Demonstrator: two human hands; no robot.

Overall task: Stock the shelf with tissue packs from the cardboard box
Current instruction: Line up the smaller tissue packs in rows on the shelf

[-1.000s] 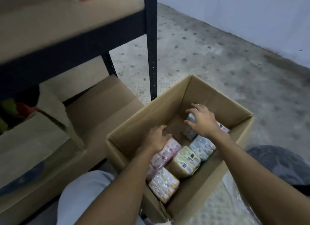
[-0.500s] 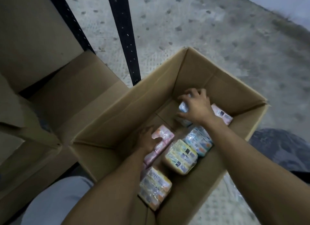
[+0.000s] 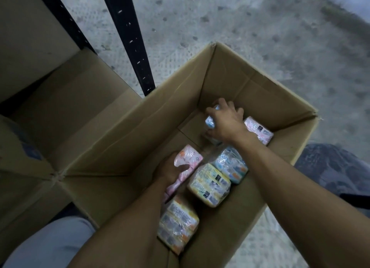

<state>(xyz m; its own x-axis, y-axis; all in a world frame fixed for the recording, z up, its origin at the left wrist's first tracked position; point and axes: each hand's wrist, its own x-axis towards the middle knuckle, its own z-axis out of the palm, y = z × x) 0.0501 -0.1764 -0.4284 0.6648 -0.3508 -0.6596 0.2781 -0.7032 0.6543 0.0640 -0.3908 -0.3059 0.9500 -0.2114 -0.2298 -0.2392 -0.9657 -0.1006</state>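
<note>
An open cardboard box (image 3: 230,71) stands on the floor with several tissue packs on its bottom. My left hand (image 3: 170,170) grips a pink tissue pack (image 3: 188,157) near the box's left wall, thumb across its top. My right hand (image 3: 225,120) curls round a blue tissue pack (image 3: 210,122) at the far end of the box. Loose in the box lie a second pink pack (image 3: 260,130), a blue pack (image 3: 231,164), a yellow pack (image 3: 209,184) and another yellow pack (image 3: 177,223) nearest me.
Black metal shelf uprights (image 3: 130,41) rise just left of the box. Other cardboard boxes (image 3: 66,107) sit under the shelf at left. Speckled concrete floor (image 3: 260,27) lies beyond. My knee (image 3: 50,243) is at the lower left, and a dark rounded object (image 3: 330,167) lies right of the box.
My view has tipped further down into the box. My left hand has closed on the pink pack, and my right hand has settled round the far blue pack.
</note>
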